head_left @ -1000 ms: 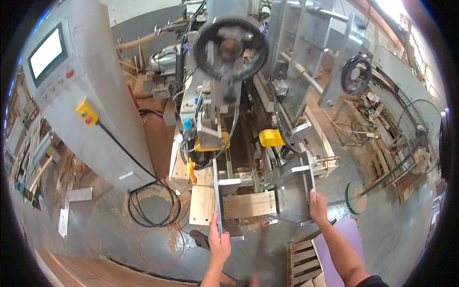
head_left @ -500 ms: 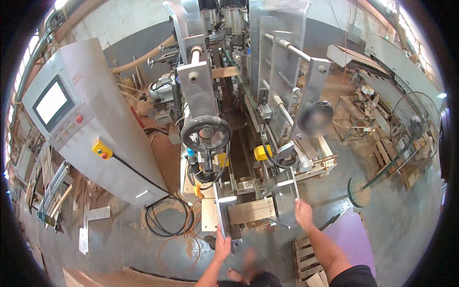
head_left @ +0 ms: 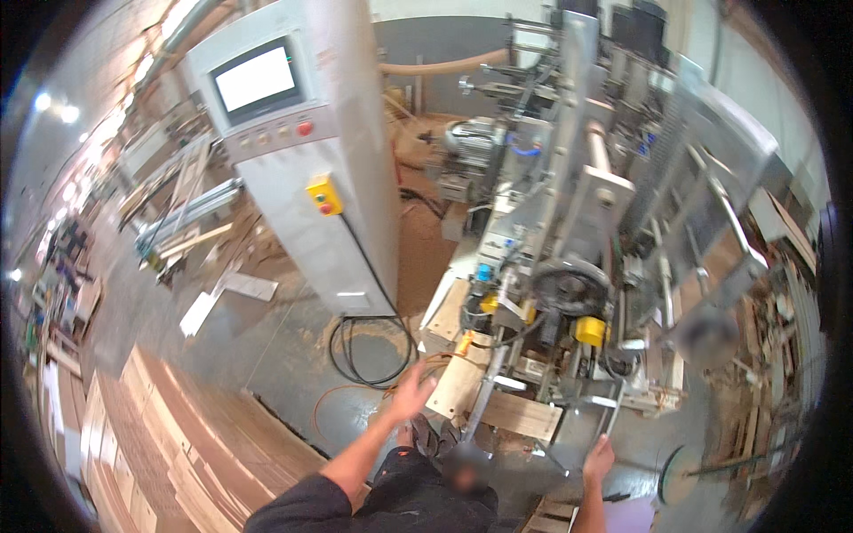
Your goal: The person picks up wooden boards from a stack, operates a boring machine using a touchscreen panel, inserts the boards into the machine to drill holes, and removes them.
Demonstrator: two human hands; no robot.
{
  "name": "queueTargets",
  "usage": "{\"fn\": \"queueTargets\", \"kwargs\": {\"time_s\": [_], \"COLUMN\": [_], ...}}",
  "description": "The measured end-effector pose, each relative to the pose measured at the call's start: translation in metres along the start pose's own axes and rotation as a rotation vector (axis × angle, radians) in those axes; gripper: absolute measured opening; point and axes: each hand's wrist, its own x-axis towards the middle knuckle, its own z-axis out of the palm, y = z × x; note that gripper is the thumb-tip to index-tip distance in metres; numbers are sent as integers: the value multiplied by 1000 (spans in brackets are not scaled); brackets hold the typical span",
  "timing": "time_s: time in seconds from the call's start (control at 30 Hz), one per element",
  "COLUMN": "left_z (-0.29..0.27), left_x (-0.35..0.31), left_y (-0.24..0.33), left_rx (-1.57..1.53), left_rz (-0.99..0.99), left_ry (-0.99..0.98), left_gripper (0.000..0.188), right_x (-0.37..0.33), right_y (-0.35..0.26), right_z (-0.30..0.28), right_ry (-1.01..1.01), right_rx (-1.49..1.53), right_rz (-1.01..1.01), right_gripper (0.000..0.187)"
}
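Stacked boards [head_left: 209, 426], sawdust [head_left: 425, 253], a control cabinet [head_left: 284, 191] and a machine [head_left: 607, 188] show a woodworking workshop.

Free room left of bare left hand [head_left: 411, 395], above grey floor [head_left: 284, 360]; flat silver metal bar [head_left: 485, 391] blocks right, coiled black cable [head_left: 343, 368] lies ahead-left.

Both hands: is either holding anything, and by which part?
The right hand seems to hold the metal plate by its near end; the left hand holds nothing.
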Motion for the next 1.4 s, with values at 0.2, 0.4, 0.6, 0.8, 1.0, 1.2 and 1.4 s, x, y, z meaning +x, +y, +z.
{"fn": "queueTargets", "kwargs": {"time_s": [0.2, 0.4, 0.6, 0.8, 1.0, 1.2, 1.4], "left_z": [-263, -496, -560, -583, -597, -558, -431], "left_x": [190, 336, 424, 448, 444, 419, 378], "left_y": [33, 91, 139, 136, 125, 124, 3], "left_rx": [184, 485, 690, 772, 790, 792, 555], "left_rz": [194, 440, 390, 349, 355, 513, 593], "left_ry": [651, 969, 977, 957, 916, 1003, 679], "left_gripper": [56, 51, 46, 46, 43, 43, 69], "right_x": [-4, -109, -192, -187, -193, -190, -187], "right_y": [30, -131, -153, -182, -167, -156, -205], "right_z": [21, 20, 96, 134, 152, 166, 126], "right_ry": [104, 204, 16, -223, -279, -101, -225], "right_rx": [-363, -242, 210, 189, 129, 73, 187], "right_rz": [-12, 367, 212, 171, 173, -168, 249], "right_gripper": [44, 54, 39, 41, 41, 41, 44]}}
